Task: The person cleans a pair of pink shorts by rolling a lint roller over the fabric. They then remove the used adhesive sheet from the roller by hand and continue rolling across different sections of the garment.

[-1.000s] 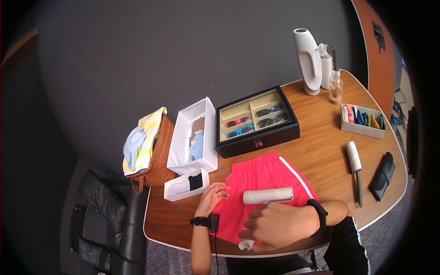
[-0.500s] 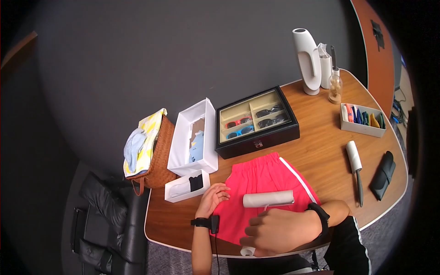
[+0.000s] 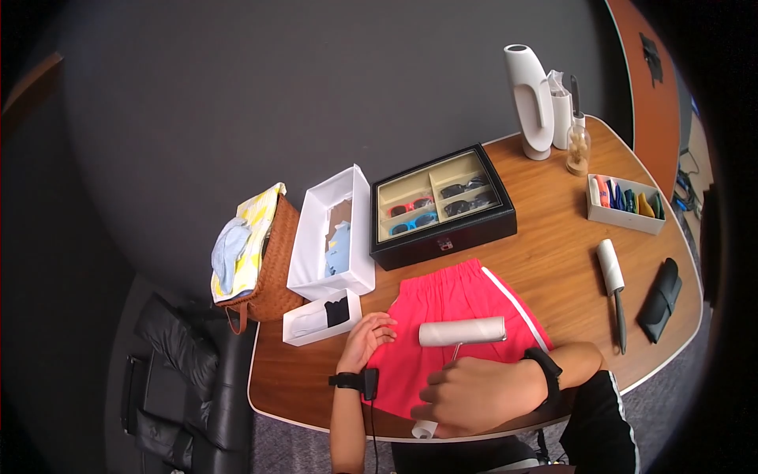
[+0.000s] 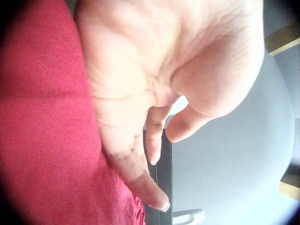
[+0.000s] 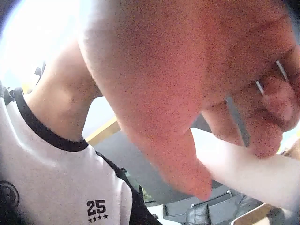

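I see a glasses box (image 3: 444, 207) above the pink shorts (image 3: 454, 316), mid-frame. My right hand (image 3: 474, 393) grips the lint roller (image 3: 461, 332); my left hand (image 3: 367, 338) rests relaxed on the shorts' left edge.

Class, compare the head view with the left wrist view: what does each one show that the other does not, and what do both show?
Only the head view shows the right hand gripping the lint roller on the shorts, a second lint roller lying to the right, the black sunglasses box, the white boxes and the wicker basket on the wooden table.

Only the left wrist view shows the left palm close up, with relaxed fingers and the thumb lifted clear.

Both show the left hand resting on the edge of the pink shorts.
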Action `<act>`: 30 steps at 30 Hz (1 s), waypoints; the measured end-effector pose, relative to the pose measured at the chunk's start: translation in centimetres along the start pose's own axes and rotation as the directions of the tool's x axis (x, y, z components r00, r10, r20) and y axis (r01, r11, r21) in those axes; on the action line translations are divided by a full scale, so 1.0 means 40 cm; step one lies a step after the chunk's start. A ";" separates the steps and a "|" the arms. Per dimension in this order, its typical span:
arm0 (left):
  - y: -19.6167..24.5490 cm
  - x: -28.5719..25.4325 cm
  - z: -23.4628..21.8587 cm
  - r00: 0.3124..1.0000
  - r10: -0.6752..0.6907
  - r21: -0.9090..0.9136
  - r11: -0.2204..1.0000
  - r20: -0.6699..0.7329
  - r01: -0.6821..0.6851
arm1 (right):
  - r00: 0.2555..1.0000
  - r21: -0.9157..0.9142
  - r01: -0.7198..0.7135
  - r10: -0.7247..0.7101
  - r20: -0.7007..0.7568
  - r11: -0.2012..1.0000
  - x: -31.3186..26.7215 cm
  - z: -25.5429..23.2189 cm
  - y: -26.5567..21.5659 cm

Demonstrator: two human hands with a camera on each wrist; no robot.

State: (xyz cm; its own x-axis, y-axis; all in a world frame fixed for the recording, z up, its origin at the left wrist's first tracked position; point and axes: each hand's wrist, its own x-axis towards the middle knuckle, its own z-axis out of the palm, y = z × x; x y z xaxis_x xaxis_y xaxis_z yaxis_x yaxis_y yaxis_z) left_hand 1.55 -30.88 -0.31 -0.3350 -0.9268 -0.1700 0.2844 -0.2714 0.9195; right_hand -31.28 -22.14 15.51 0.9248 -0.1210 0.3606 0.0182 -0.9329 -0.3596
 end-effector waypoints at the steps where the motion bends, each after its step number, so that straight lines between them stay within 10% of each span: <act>1: 0.000 0.000 0.001 1.000 0.005 -0.001 1.000 0.000 -0.005 | 0.998 -0.012 -0.040 0.041 0.054 0.999 0.008 -0.001 0.001; 15: 0.003 0.000 0.021 0.997 -0.019 0.082 0.996 -0.075 0.025 | 0.906 -0.077 -0.195 0.210 0.368 0.978 0.076 0.076 0.035; 20: 0.005 0.003 0.021 0.998 -0.018 0.069 0.997 -0.064 0.022 | 0.978 -0.039 -0.170 0.173 0.119 0.985 0.053 0.027 0.047; 30: 0.006 0.000 0.025 0.998 -0.016 0.068 0.997 -0.068 0.021 | 0.968 -0.126 -0.186 0.203 0.145 0.974 0.045 0.007 -0.004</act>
State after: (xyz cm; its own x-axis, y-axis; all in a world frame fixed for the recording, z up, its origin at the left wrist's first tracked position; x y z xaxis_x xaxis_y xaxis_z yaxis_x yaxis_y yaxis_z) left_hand 0.73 -30.71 0.28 -0.2776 -0.9379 -0.2083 0.2153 -0.2720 0.9379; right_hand -29.52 -22.10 15.98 0.9542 -0.2579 0.1514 -0.2021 -0.9294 -0.3089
